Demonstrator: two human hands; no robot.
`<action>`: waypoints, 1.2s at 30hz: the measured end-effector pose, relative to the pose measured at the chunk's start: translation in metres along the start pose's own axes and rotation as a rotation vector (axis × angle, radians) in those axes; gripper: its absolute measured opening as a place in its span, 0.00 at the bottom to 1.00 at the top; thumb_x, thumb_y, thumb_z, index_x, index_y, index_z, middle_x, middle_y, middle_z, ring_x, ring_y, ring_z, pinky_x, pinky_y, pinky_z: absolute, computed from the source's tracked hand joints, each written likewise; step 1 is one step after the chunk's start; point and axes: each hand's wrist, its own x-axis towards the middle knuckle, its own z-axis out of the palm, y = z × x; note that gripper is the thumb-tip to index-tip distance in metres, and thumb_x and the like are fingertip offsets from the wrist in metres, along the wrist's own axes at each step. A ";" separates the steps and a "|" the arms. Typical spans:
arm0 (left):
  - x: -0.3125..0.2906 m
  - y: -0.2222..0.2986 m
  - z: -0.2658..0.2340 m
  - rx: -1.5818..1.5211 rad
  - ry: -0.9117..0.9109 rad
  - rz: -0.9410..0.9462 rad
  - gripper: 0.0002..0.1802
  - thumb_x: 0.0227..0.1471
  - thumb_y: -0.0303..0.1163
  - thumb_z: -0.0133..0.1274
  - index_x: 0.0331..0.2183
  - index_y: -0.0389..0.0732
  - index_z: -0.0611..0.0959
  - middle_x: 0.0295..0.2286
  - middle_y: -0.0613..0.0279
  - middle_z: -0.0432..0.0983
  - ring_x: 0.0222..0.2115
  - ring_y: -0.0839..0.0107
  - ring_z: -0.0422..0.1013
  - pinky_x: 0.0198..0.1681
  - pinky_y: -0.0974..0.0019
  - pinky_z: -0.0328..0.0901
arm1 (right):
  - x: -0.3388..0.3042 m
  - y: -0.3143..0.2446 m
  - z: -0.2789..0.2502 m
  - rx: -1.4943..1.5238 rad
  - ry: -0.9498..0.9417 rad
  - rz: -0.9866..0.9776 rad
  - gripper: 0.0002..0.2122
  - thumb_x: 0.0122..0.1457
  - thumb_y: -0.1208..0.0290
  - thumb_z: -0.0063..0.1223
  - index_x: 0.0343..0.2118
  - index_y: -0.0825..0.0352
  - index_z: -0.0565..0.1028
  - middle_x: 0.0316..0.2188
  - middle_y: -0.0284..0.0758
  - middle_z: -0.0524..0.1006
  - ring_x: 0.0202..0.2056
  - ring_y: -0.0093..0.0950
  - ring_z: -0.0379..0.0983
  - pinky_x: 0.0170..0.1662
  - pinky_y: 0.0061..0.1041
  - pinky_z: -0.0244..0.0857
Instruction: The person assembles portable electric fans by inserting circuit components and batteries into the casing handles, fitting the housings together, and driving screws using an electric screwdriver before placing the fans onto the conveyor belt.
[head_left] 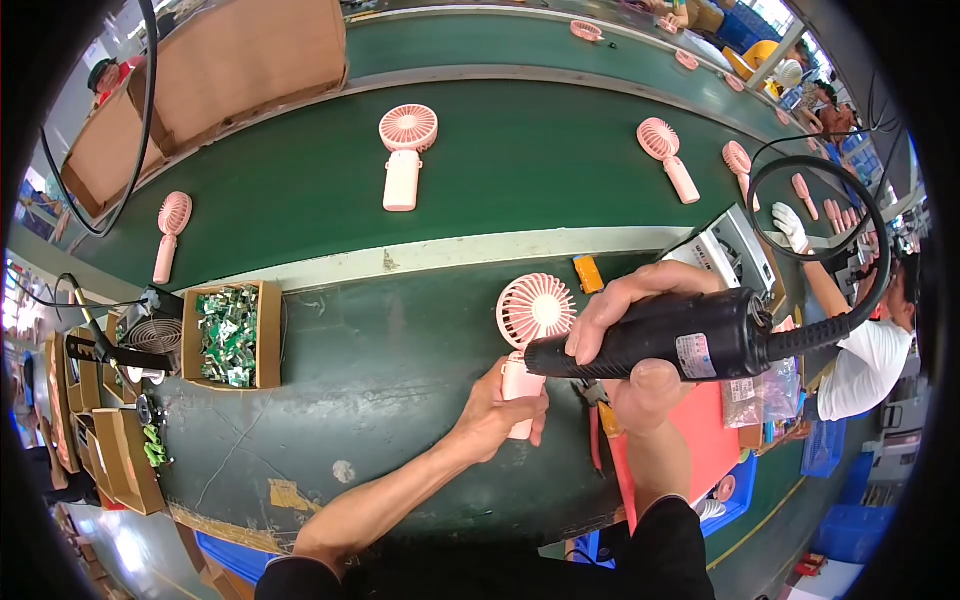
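Observation:
My left hand (502, 408) is wrapped round the handle of a pink handheld fan (535, 309), which lies with its round grille pointing away from me on the dark bench. My right hand (640, 330) grips a thick black electric screwdriver (650, 342), held nearly level. Its tip meets the fan near the neck, just below the grille; whether it touches a screw there is too small to tell. A black cable (825, 328) runs from the tool's rear and loops upward on the right. Beyond my right fingers lies a small orange-yellow block (588, 273).
Pink fans (403, 180) lie spaced along the green conveyor belt (520, 150) ahead. A cardboard box of green circuit boards (230, 335) sits left, near a soldering iron stand (152, 335). Pliers (608, 420) and a red sheet (690, 440) lie right. A white-gloved co-worker (870, 365) reaches toward the belt.

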 end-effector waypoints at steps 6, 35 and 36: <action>0.001 0.004 0.005 0.021 -0.017 -0.015 0.24 0.45 0.16 0.53 0.46 0.32 0.66 0.24 0.57 0.72 0.19 0.68 0.72 0.20 0.63 0.68 | -0.002 0.003 -0.004 0.026 -0.009 0.015 0.26 0.54 0.61 0.62 0.47 0.71 0.61 0.27 0.41 0.73 0.22 0.28 0.72 0.26 0.28 0.73; -0.005 -0.014 0.005 0.159 0.042 0.131 0.20 0.44 0.19 0.50 0.42 0.28 0.70 0.23 0.53 0.72 0.16 0.68 0.69 0.13 0.68 0.64 | -0.006 0.014 0.012 -0.145 0.014 -0.256 0.22 0.38 0.71 0.69 0.35 0.66 0.68 0.24 0.32 0.73 0.21 0.29 0.71 0.24 0.24 0.63; -0.005 -0.012 0.006 0.163 0.054 0.141 0.20 0.44 0.19 0.50 0.42 0.28 0.70 0.23 0.53 0.72 0.16 0.68 0.69 0.13 0.68 0.64 | -0.001 0.007 0.010 -0.168 0.025 -0.257 0.22 0.38 0.70 0.70 0.36 0.66 0.69 0.24 0.32 0.73 0.21 0.29 0.71 0.24 0.24 0.63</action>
